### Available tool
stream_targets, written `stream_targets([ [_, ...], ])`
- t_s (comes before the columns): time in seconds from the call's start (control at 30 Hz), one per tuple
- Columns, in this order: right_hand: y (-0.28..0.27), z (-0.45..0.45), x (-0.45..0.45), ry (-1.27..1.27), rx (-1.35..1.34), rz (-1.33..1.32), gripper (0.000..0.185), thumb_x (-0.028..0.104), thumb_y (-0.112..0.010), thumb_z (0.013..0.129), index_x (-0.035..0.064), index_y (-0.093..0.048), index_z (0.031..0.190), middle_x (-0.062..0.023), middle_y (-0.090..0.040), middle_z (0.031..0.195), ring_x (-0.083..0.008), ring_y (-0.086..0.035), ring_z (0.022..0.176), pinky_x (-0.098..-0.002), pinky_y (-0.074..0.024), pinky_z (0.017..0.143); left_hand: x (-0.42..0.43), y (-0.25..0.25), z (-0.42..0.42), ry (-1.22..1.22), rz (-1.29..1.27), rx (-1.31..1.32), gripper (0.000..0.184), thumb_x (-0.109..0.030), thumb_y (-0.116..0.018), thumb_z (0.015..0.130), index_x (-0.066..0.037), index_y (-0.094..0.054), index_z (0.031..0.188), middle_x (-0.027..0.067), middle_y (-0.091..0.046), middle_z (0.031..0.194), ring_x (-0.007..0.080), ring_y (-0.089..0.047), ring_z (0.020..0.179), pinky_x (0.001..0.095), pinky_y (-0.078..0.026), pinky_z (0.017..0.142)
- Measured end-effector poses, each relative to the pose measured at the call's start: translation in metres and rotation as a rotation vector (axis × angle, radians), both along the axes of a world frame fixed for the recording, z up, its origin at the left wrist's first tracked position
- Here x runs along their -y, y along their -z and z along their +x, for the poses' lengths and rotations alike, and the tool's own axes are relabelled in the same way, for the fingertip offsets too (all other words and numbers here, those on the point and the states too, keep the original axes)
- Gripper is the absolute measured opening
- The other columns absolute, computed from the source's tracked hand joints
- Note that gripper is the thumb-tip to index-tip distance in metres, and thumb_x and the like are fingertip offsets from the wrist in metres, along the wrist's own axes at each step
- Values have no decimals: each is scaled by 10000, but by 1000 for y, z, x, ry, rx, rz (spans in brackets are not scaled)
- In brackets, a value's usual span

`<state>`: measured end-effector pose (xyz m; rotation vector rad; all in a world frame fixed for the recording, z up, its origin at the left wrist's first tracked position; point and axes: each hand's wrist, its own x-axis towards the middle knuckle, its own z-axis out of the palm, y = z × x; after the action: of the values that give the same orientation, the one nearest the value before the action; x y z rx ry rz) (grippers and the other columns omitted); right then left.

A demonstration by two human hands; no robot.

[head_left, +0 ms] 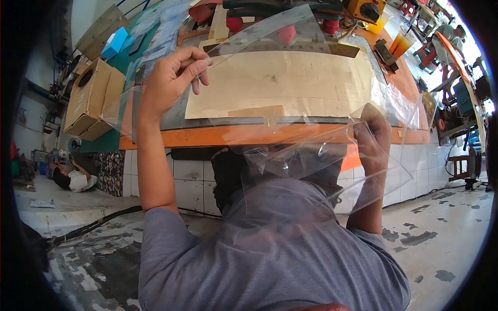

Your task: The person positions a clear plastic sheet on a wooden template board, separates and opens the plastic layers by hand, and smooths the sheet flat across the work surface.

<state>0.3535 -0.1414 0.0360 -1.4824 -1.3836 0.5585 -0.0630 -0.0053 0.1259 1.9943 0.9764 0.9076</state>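
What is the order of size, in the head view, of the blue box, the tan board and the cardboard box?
1. Tan board
2. Cardboard box
3. Blue box
This ranks apparent size only.

Room over board [301, 83], sheet [287, 19] far side

Clr plastic sheet [282, 28]: thin, see-thru, held aslant over far edge of tan board [290, 83]. 2nd clr sheet [311, 155]: glossy w/ glare, held tilted, board's near side; no. of layers unclear.
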Motion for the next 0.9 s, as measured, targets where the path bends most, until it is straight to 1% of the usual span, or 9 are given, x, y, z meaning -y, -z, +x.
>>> stream_targets([
  [0.1,2,4,-4,17,51,-70,124,94,-615,931,3,-686,977,25,-618,862,-59,-517,778,-229,-428,675,4,6,2,-48,3,-11,184,-155,-656,1089,18,-696,1134,55,-725,872,81,-613,721,243,-492,681],
  [0.2,-1,2,-6,4,74,-49,98,97,-616,930,12,-664,943,32,-594,839,-61,-506,769,-241,-421,671,7,15,3,-104,13,45,180,-145,-673,1076,18,-696,1150,54,-727,876,82,-616,747,244,-491,691],
  [0.27,-10,-4,-6,-20,-69,-115,81,95,-624,918,19,-654,920,28,-564,809,-69,-491,759,-261,-409,654,8,23,1,-110,25,66,186,-151,-677,1075,16,-699,1155,54,-731,879,86,-618,745,244,-490,691],
  [0.4,-9,-14,-20,-35,-19,-32,62,83,-626,899,22,-636,895,23,-529,782,-76,-472,736,-281,-395,630,16,40,1,-161,-1,142,200,-170,-682,1074,7,-706,1164,59,-745,887,92,-628,743,238,-476,687],
  [0.47,-8,-20,-29,45,182,149,237,212,-695,876,-13,-627,903,-144,-533,640,-231,-516,579,-397,-461,616,20,51,2,-183,-15,162,183,-145,-672,1073,20,-705,1145,65,-738,884,93,-636,761,244,-499,701],
  [0.6,-19,-30,-37,42,340,159,212,187,-691,883,-6,-646,957,-144,-525,624,-244,-511,575,-408,-440,612,28,66,5,-227,-58,165,164,-117,-660,1070,32,-705,1124,74,-733,885,97,-653,781,254,-526,708],
  [0.7,-40,-46,-41,94,312,-25,146,129,-655,866,12,-691,945,-128,-527,602,-263,-515,559,-425,-406,588,32,73,7,-228,-98,150,161,-113,-653,1072,31,-702,1125,76,-734,887,99,-659,778,255,-527,697],
  [0.8,-56,-45,-47,111,378,6,148,127,-649,851,8,-713,912,-141,-542,621,-268,-526,565,-432,-413,595,37,78,12,-244,-140,174,166,-119,-646,1079,31,-698,1128,72,-734,868,98,-660,762,255,-529,689],
  [0.9,-63,-41,-48,110,450,113,155,119,-645,844,-5,-715,905,-151,-568,713,-272,-553,623,-430,-427,624,46,89,12,-226,-185,179,175,-132,-642,1084,30,-693,1129,63,-733,846,99,-661,755,257,-533,689],
])
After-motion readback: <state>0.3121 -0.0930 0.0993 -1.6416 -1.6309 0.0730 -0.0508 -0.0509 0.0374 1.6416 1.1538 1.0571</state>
